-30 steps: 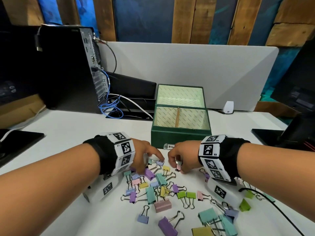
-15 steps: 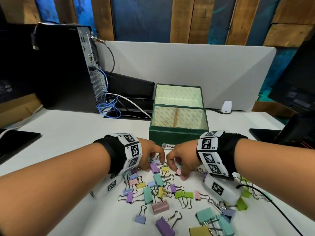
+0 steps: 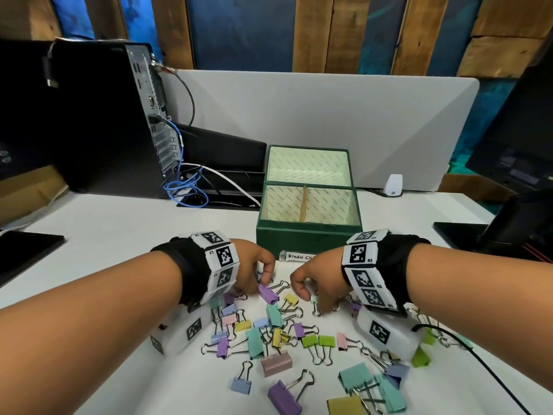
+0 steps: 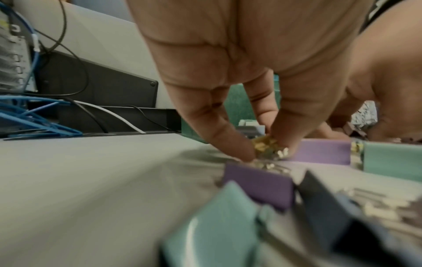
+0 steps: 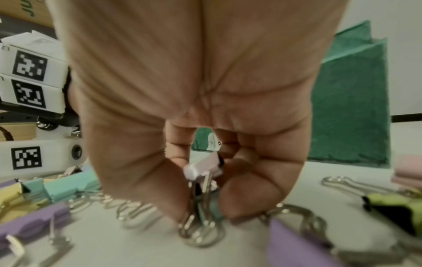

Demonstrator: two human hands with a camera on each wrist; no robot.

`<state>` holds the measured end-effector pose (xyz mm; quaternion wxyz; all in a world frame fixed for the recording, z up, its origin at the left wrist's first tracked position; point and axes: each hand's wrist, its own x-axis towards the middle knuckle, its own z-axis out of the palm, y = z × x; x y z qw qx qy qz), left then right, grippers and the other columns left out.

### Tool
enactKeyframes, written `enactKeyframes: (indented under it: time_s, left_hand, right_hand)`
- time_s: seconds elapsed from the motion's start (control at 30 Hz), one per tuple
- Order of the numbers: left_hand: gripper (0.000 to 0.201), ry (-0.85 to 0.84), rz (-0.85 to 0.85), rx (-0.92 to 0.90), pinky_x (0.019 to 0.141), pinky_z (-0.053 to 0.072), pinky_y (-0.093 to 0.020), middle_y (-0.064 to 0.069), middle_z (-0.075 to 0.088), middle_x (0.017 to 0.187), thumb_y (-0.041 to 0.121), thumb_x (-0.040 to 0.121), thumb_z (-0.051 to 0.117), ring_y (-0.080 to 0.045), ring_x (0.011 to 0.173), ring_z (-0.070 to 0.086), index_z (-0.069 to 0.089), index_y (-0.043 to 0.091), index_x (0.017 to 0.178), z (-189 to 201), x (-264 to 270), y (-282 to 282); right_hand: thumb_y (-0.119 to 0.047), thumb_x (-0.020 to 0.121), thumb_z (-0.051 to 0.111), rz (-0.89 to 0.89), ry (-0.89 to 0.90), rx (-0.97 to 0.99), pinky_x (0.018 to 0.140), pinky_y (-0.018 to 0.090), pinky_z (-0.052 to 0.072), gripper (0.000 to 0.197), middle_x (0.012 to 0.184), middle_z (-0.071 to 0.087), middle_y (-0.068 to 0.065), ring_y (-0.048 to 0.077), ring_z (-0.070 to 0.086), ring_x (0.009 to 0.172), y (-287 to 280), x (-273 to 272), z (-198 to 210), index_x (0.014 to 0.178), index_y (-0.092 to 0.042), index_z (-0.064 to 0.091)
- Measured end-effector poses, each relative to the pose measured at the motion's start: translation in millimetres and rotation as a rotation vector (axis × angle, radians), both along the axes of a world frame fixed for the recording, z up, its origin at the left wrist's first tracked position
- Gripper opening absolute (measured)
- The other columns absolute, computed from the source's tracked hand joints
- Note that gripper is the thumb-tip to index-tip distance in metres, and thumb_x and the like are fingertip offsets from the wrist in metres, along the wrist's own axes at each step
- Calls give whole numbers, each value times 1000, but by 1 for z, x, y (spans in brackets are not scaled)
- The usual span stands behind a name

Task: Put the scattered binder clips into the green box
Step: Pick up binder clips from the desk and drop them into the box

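Fingers of your left hand (image 3: 250,269) pinch a small clip's wire handles (image 4: 268,150) at the pile's far edge; your right hand (image 3: 314,278) pinches a pink clip (image 5: 205,168) and a teal one. Scattered binder clips (image 3: 278,333) cover the white table (image 3: 119,235) before you. Just beyond your knuckles stands the green box (image 3: 308,238), lid open. A computer tower (image 3: 104,115) with blue cables (image 3: 185,187) sits far left.
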<state>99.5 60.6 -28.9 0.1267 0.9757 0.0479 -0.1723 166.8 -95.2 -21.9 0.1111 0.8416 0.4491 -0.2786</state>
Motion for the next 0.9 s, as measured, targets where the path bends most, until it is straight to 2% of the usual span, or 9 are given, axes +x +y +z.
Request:
enactKeyframes:
  time_s: [0.1, 0.13, 0.27, 0.4, 0.57, 0.67, 0.77, 0.83, 0.9]
  left_hand:
    - [21, -35, 3, -17, 73, 53, -27, 7, 63, 79, 13, 72, 68, -11, 70, 55, 57, 30, 65, 4, -1, 6]
    - [22, -49, 8, -33, 77, 52, -28, 9, 61, 77, 13, 72, 68, -11, 71, 55, 57, 30, 64, 5, -1, 8]
    - [21, -110, 28, -157, 71, 52, -22, 10, 62, 74, 12, 73, 70, -7, 68, 58, 60, 27, 65, 12, -2, 11]
    - [19, -232, 87, -383, 62, 51, -13, 5, 64, 76, 9, 74, 73, -10, 66, 64, 63, 25, 68, 29, 1, 9]
    - [19, -354, 123, -652, 64, 56, -17, 1, 62, 73, 3, 76, 70, -10, 65, 62, 64, 20, 68, 58, 14, -3]
    - [22, -437, 146, -690, 65, 55, -20, 1, 63, 69, 2, 76, 67, -11, 62, 60, 65, 21, 68, 69, 28, -14]
    - [18, -458, 164, -739, 59, 51, -16, 8, 62, 55, 1, 77, 64, -9, 55, 55, 67, 17, 70, 76, 43, -25]
    - [14, -441, 183, -758, 60, 51, -17, 5, 63, 59, 1, 76, 66, -10, 55, 54, 68, 15, 72, 75, 53, -32]
    - [12, -433, 220, -774, 61, 52, -18, 1, 62, 64, 2, 76, 67, -9, 56, 54, 68, 13, 72, 71, 62, -37]
  right_hand:
    - [-18, 78, 71, -10, 6, 0, 54, 21, 39, 22, 81, 57, -1, 19, 52, 73, -2, 2, 1, 88, -24, 53]
    - [-17, 78, 71, -16, 15, 2, 54, 21, 39, 22, 80, 56, -1, 19, 51, 72, -2, 2, 1, 88, -23, 53]
    - [-15, 75, 72, -27, 41, 32, 56, 22, 41, 22, 79, 58, 3, 20, 52, 68, -3, 7, 2, 81, -23, 52]
    - [-11, 75, 72, -8, 40, 59, 56, 22, 41, 23, 78, 58, 2, 18, 53, 67, -6, 11, 5, 74, -22, 51]
    - [-8, 77, 68, -24, 13, 134, 57, 20, 40, 25, 65, 51, -8, 8, 46, 56, -16, 16, 22, 69, -22, 49]
    - [-6, 78, 69, -176, 101, 316, 61, 21, 48, 28, 64, 55, -8, 9, 54, 57, -26, 23, 48, 66, -22, 49]
    - [-7, 75, 73, -338, 59, 556, 62, 23, 49, 29, 56, 60, -8, 9, 58, 53, -35, 41, 79, 62, -22, 52]
    - [-5, 73, 75, -452, 3, 720, 67, 27, 52, 29, 50, 61, -7, 11, 58, 51, -39, 55, 92, 61, -20, 54]
    - [-5, 73, 76, -556, 6, 845, 74, 31, 56, 26, 55, 63, -4, 13, 60, 55, -40, 67, 95, 62, -18, 57]
